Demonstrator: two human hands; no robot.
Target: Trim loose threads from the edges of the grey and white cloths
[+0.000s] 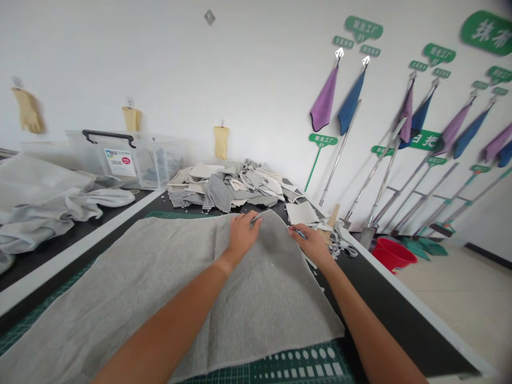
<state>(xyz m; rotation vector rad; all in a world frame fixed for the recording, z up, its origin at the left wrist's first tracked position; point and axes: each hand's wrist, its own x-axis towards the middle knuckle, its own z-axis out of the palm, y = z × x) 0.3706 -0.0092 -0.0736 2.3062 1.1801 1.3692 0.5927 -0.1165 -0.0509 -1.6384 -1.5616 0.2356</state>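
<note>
Two bare hands rest at the far end of a broad sheet of soft grey knit fabric [208, 304], which is spread over a dark green cutting mat [304, 365] on a long black work table [384, 304]. The left hand [241, 236] is placed near the centre of the frame, its fingers held close together and bent over the cloth's raised upper corner. A slim grey implement [258, 217] is seen at the fingertips, but whether it is pinched cannot be told. Just beside it, the right hand [309, 245] has its fingers drawn together, with a slender blue-grey pen-like tool [300, 233] pinched among them near the cloth's edge. A knit like this is easily dragged out of shape, so light, even pressure is advisable, with ripples smoothed outward from the middle. A heaped pile of grey and cream fabric offcuts [224, 186] is seen at upper centre, a clear plastic storage box with a black handle [120, 157] at upper left, and a loose mass of pale grey cloth [48, 202] at left.
</note>
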